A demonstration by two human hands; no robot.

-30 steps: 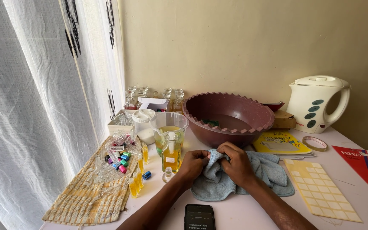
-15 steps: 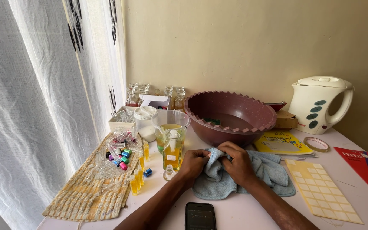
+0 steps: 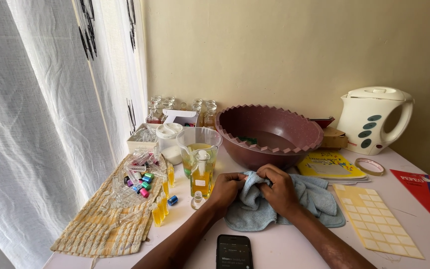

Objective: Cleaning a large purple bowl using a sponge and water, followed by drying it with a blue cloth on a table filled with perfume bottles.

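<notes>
Both of my hands are bunched into a light blue cloth (image 3: 319, 199) that lies on the white table (image 3: 284, 246). My left hand (image 3: 226, 188) grips a fold at the cloth's left end. My right hand (image 3: 279, 188) is closed over the fold beside it, knuckles up. Whatever may be wrapped inside the cloth is hidden. Just left of my left hand stand a glass bottle of yellow liquid (image 3: 201, 175) and a small clear vial (image 3: 197, 200).
A maroon scalloped basin (image 3: 269, 134) sits behind the cloth, a white kettle (image 3: 374, 119) at right. A measuring jug (image 3: 198, 147), small bottles and coloured caps (image 3: 143, 182) on a yellow woven mat (image 3: 103, 224), a phone (image 3: 234, 251), label sheet (image 3: 374, 219) and tape roll (image 3: 369, 166) surround it.
My hands stay closed on the cloth in the same place; only small shifts of the fingers and fold show. The view has tilted slightly.
</notes>
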